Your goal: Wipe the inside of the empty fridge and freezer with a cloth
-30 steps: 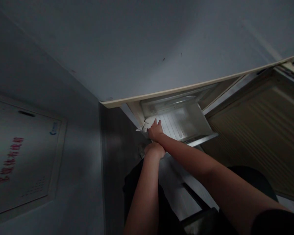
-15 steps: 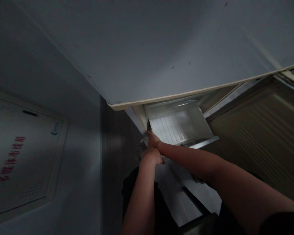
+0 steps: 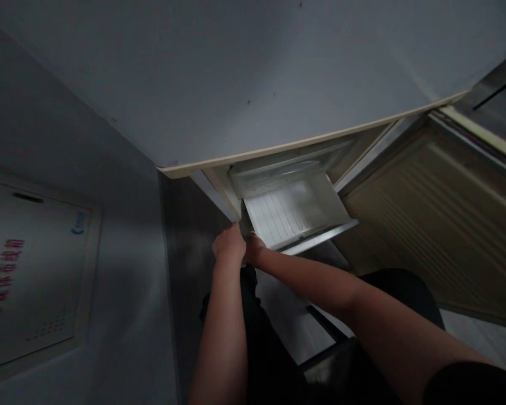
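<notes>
A clear-walled drawer with a ribbed bottom is pulled partway out of a low fridge compartment. My right hand is at the drawer's front left corner with its fingers curled. What those fingers grip is hidden. Just left of it, beside the compartment's left edge, my left hand is closed like a fist, its back towards me. Whatever the left hand holds is out of sight. The two hands are close together, and I cannot tell whether they touch.
The fridge door stands wide on the right. Above the compartment is the pale fridge top. At left a wall carries a white metal panel with red characters. A dark-framed object is on the floor between my legs.
My left hand has moved left and up, from below my right hand to beside it. A pale, blurred thing by the hands no longer shows. The view has shifted right.
</notes>
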Available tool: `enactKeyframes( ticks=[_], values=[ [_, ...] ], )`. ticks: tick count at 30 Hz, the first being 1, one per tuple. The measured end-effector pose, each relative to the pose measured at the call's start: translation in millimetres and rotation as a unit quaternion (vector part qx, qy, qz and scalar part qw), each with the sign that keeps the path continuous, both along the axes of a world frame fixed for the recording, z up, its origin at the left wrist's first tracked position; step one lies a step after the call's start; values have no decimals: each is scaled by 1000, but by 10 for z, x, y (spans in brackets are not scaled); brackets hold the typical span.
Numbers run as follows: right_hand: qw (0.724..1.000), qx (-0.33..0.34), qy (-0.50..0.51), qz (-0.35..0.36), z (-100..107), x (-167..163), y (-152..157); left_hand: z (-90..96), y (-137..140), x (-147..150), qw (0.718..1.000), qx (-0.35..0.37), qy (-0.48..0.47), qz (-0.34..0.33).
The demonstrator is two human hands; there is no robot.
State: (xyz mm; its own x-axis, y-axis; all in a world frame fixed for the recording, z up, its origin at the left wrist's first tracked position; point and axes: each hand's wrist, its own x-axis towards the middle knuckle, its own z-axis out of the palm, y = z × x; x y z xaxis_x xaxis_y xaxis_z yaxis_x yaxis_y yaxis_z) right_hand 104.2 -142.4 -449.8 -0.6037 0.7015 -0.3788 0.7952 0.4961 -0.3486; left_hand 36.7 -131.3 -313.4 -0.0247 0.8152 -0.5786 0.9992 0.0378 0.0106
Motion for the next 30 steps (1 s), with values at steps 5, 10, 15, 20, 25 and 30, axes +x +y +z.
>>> enactKeyframes(
  ticks=[5,10,15,20,25,30],
  values=[
    [999,23,-30,31,355,246,-567,-78,-44,197,999,25,-26,-25],
    [975,190,112,-6,549,986,-1297,-146,-118,422,996,17,-46,-68],
    [852,290,76,-430,478,1853,-1715,-162,-147,587,997,24,-39,-68],
    [826,245,86,-500,263,1652,-1466,-235,-142,656,999,29,-26,-37],
    [892,202,128,-383,79,632,-1460,-323,-120,682,999,42,-7,-1],
    [905,175,150,-357,-59,455,-1559,-400,-107,731,999,36,-6,1]
  ],
)
